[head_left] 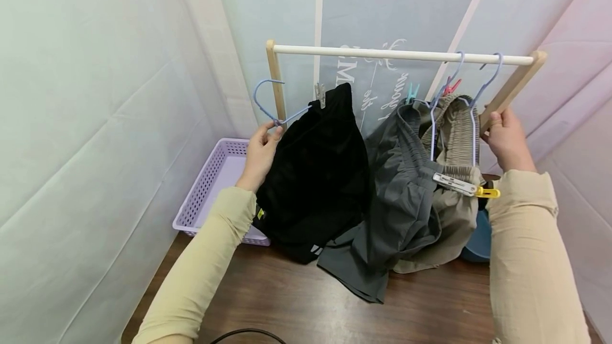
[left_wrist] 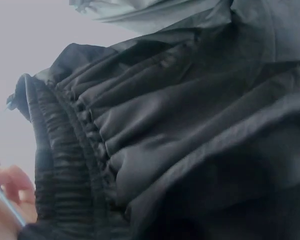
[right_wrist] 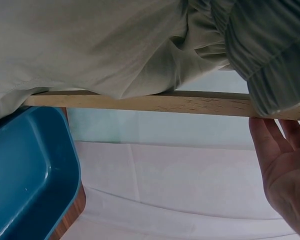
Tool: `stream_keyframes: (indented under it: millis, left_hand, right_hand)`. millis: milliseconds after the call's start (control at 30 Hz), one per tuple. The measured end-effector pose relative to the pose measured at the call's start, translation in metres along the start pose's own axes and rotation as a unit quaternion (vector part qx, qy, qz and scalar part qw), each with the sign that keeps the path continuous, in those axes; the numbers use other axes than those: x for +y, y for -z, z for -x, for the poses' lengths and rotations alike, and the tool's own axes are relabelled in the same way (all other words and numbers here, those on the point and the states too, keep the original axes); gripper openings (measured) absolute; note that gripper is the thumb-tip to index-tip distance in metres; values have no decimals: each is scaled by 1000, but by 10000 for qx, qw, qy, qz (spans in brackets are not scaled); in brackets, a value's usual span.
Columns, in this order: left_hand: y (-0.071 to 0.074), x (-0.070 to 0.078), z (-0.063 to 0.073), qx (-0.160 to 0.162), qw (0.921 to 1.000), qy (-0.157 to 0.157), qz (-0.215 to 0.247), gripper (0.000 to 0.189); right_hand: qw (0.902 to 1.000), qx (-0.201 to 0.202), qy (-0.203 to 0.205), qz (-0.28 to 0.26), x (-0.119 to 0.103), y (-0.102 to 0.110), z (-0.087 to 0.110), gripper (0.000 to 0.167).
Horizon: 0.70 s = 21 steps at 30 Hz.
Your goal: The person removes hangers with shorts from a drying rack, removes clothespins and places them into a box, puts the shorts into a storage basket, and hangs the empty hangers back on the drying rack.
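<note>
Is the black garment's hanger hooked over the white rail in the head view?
No, the hanger is pinched in the left hand, with its hook apart from the rail and lower in the picture.

A black garment (head_left: pixel 317 174) is clipped to a light-blue hanger (head_left: pixel 297 114), its hook (head_left: pixel 255 94) below the white rail (head_left: pixel 382 54).

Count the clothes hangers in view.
3: one blue clothes hanger in the left hand; a second hooked over the white rail; a third on that rail, nearest its right end. Others may be hidden.
</note>
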State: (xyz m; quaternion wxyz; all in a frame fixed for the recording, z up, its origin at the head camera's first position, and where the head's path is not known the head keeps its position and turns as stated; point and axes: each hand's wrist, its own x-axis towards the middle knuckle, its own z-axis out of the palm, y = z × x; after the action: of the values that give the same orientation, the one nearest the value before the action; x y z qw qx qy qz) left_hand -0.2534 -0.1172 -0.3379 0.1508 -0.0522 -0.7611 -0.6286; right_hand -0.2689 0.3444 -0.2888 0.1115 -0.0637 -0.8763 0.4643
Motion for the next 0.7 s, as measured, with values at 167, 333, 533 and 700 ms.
stream_keyframes:
  millis: [167,333,533,700]
  left_hand:
    - [-6,9,-3,15,9994,-272,-191,34]
    - [-5,19,-7,-217,9985,-467,-205,32]
    - [5,32,-13,-499,9956,-736,-312,33]
    - [12,39,-21,-760,9922,-977,-130,28]
  right_hand:
    - [9999,14,-127,2,-1,-1,-2,42]
    - [9999,44,-128,-12,-1,-2,-2,46]
    - [9998,-24,-161,-73,-2,-1,-2,45]
    - [10000,6,-12,-22,0,-1,-1,37]
